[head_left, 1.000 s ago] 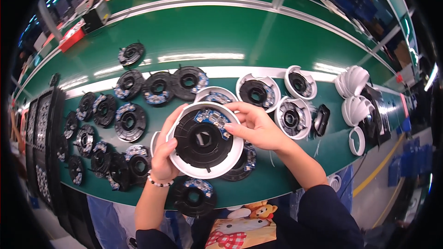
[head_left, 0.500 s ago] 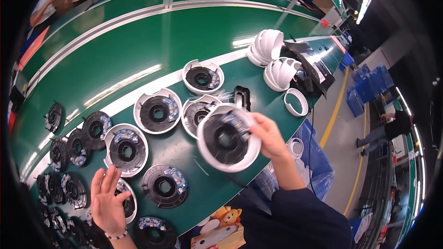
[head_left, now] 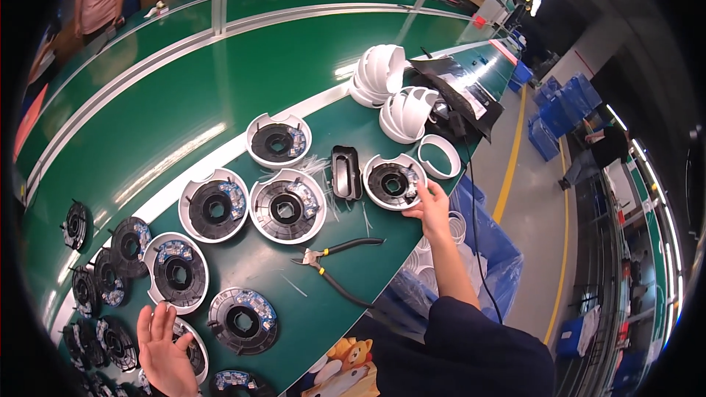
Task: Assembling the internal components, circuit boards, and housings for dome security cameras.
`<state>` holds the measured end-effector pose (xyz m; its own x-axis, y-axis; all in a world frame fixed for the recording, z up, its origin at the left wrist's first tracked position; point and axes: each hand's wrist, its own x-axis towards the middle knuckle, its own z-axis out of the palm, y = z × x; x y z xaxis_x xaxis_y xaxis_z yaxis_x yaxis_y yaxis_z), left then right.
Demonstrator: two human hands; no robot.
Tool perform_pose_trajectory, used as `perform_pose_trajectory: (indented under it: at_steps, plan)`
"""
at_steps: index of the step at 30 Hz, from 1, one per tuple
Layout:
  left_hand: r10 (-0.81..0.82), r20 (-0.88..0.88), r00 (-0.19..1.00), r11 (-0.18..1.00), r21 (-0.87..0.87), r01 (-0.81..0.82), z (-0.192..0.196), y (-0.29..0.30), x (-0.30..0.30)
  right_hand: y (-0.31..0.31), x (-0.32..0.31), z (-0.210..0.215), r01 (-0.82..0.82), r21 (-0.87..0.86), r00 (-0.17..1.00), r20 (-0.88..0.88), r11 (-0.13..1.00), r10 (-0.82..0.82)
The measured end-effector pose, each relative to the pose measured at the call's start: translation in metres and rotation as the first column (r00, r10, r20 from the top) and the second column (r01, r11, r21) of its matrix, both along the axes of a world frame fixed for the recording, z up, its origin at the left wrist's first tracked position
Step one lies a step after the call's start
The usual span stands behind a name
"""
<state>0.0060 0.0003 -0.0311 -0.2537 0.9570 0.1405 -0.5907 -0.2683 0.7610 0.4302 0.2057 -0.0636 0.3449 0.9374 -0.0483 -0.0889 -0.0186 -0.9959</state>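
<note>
My right hand (head_left: 432, 213) pinches the near right rim of a white ring housing (head_left: 370, 191). A black round base with a blue circuit board (head_left: 412, 179) sits inside that ring, which rests at the right part of the green bench. At the lower left, my left hand (head_left: 166, 356) is raised palm up, fingers apart and holding nothing. It partly covers another white-ringed housing (head_left: 195, 356). A black disc with a circuit board (head_left: 243, 321) lies just right of it. Open cutting pliers (head_left: 312, 256) with black handles lie between my hands.
More housings (head_left: 287, 207) stand across the bench middle, bare black discs (head_left: 116, 343) at the left. Beside a black oblong part (head_left: 346, 173) are clear strips. White rings are stacked (head_left: 379, 73) at the back; one loose ring (head_left: 440, 156) is nearer. A blue-lined bin (head_left: 489, 254) stands off the bench edge.
The white ring housing in my right hand has moved right and down onto the bench, uncovering the pliers. My view has shifted right. My left hand stays open.
</note>
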Motion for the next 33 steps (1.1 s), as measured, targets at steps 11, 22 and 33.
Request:
perform_pose_trajectory:
  at_steps: [11, 22, 33]
  plan:
    - [0.13, 0.036, 0.991, 0.989, -0.078, -0.127, -0.002, 0.0, 0.001, 0.013, 0.042, 0.019, 0.083, 0.339, 0.256, 0.901, 0.937, -0.349]
    - [0.268, -0.139, 0.953, 0.953, -0.107, -0.284, -0.001, 0.0, -0.011, 0.043, 0.107, 0.004, -0.14, 0.115, -0.033, 0.992, 0.983, -0.121]
    - [0.042, -0.968, -0.247, 0.999, 0.033, 0.039, 0.046, 0.039, 0.045, -0.043, -0.032, 0.098, -0.452, 0.428, 0.253, 0.903, 0.783, -0.348]
